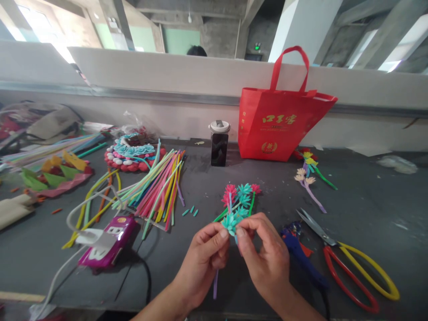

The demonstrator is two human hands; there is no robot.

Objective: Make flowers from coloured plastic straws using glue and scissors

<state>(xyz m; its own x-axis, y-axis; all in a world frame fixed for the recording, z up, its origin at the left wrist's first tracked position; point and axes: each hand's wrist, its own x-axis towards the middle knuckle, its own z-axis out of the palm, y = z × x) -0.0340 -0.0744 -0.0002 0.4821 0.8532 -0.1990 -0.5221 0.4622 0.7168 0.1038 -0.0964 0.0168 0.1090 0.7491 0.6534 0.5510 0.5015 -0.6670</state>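
Your left hand (205, 254) and right hand (265, 249) pinched the teal flower (230, 222) between fingertips; scissors (331, 241) lay right.

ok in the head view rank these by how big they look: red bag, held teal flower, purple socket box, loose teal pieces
1. Red bag
2. Purple socket box
3. Held teal flower
4. Loose teal pieces, too alike to rank among themselves

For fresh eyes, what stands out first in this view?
Probably the big red bag at the back, right of center. Then the turquoise flower held by the left hand and right hand, front center, and the red-and-yellow-handled scissors lying at right.
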